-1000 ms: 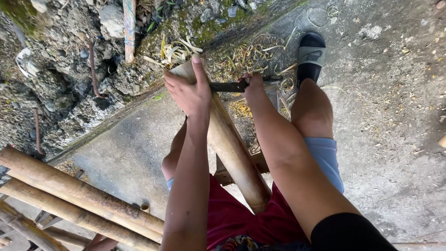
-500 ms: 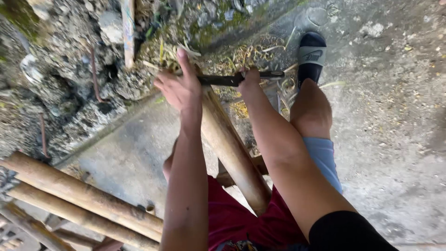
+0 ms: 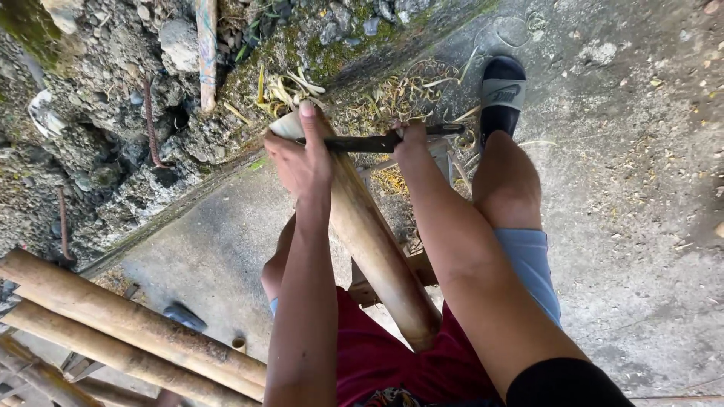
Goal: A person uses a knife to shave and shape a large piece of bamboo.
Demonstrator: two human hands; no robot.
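Now, starting at the far left, a stack of bamboo poles [image 3: 128,332] lies across the lower corner, beside a rough stone wall [image 3: 98,128] with rusty rods poking from it; these sit as they did half a second ago. Moving inward, the left hand [image 3: 302,162] is wrapped over the upper end of the bamboo piece [image 3: 369,234], fingers curled around it and one finger stretched straight up along the top. In the earlier view that hand was lifted with fingers spread; it has since settled down and closed on the pole. The bamboo piece slants from the person's lap, over the red shorts [image 3: 377,362], up toward the wall, its pale cut end just beyond the left hand.

Across that upper end lies a dark blade [image 3: 362,143], running sideways. The right hand [image 3: 411,136] grips the blade's handle end, fingers closed tightly around it, much as before, though blade and hand sit slightly lower on the pole than half a second ago.

Further right, the bare knee and blue shorts leg [image 3: 528,256] extend to a black sandal [image 3: 501,94] planted on the concrete floor [image 3: 641,226], among pale bamboo shavings [image 3: 407,94].
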